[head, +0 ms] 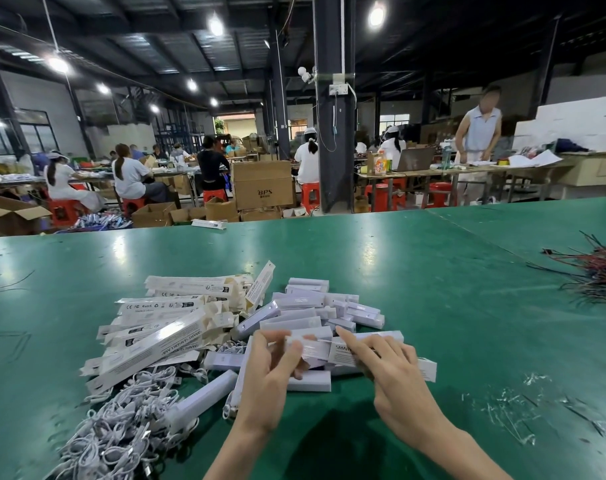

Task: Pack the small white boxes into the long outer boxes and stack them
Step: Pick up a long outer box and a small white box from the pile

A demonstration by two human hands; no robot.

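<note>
Beyond the piles we see bare table [416, 271] stretching away, and a wide open lane on the right between the small boxes [315, 306] and the wires [596, 268]. On the left, long boxes [163, 327] lie heaped against the small ones, with cables [121, 420] blocking the near left. Scraps [509, 407] litter the near right. Our left hand [270, 379] and right hand [395, 375] crowd the piles' near edge.
</note>
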